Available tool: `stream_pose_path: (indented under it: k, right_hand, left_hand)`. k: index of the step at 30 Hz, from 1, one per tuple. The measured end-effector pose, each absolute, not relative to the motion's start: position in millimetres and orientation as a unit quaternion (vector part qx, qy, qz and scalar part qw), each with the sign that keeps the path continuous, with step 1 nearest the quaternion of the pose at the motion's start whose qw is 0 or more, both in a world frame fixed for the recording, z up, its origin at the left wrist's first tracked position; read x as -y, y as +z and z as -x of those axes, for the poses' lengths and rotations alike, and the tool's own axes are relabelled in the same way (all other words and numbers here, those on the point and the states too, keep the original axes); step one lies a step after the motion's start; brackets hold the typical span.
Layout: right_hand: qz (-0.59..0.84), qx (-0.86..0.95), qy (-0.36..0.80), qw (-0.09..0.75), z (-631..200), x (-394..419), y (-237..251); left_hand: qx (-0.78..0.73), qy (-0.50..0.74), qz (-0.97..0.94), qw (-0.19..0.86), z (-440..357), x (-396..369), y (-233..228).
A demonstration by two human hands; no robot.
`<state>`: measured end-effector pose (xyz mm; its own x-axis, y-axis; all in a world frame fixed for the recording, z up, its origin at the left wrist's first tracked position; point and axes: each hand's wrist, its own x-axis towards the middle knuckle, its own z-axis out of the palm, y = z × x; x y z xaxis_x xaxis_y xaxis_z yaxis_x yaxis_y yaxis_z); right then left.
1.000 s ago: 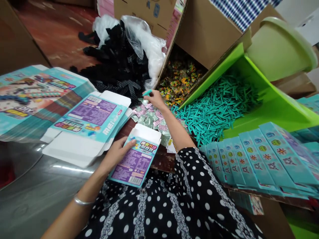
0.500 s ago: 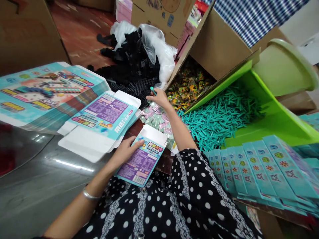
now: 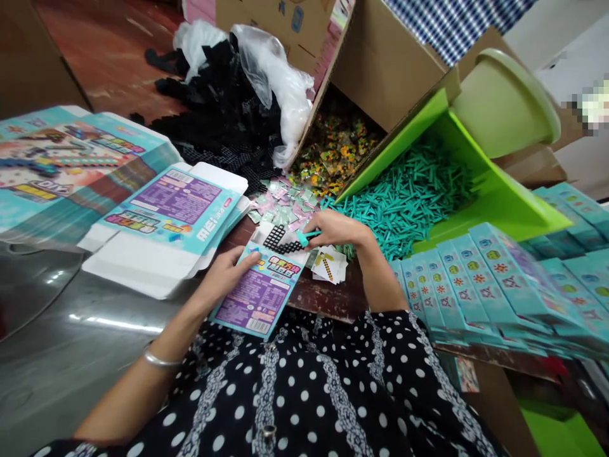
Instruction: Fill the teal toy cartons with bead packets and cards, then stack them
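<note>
L hand (image 3: 227, 274) lies flat on the small teal-and-purple printed card carton (image 3: 259, 293), fingers spread, thumb along its near edge, pinning it at the table's edge w/ the open end facing away. R hand (image 3: 335, 230) was stretched out to the far heap half a sec ago; now it's back at the carton mouth, fingertips pinched on a black perforated plastic grid plate (image 3: 281, 241) plus a short teal plastic stick (image 3: 304, 237). So both parts are in hand and sit right at the open flap, not yet inside.

Just under the R fingers: a loose white printed paper leaflet (image 3: 329, 265), thin, fanned. Beyond the fingertips: small glossy sachets, pink/green (image 3: 285, 206), crinkly. Left of the L fingers: flat unfolded cartons, glossy teal card w/ white flaps (image 3: 162, 235). Right of the R wrist: a row of closed teal boxes (image 3: 476, 285), overlapped like shingles. Farther out: heap of teal sticks (image 3: 409, 197) in a lime-green plastic tray (image 3: 504, 203), black grid plates spilling from a clear plastic bag (image 3: 238, 108), brown cardboard box (image 3: 390, 57).
</note>
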<state>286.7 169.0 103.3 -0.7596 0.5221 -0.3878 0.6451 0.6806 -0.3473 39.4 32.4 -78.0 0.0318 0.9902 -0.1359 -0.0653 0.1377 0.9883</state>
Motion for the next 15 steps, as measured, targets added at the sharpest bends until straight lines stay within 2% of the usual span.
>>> stream_pose_path:
  k: [5,11,13,15]
  right_hand:
    - [-0.296,-0.934,-0.197,0.020,-271.7,-159.3,104.1]
    - [-0.332,-0.937,-0.099,0.054,-250.8,-134.3,82.0]
    - [-0.316,-0.941,-0.114,0.052,-247.2,-127.2,75.8]
    - [-0.259,-0.947,-0.184,0.046,-248.9,-129.6,73.8]
  left_hand:
    - [-0.515,0.470,-0.483,0.530,-42.8,-32.8,-62.7]
    - [-0.519,0.468,-0.479,0.531,-43.2,-32.8,-61.4]
    - [-0.512,0.474,-0.470,0.541,-43.7,-33.7,-63.5]
    - [-0.503,0.482,-0.460,0.550,-44.6,-35.3,-65.6]
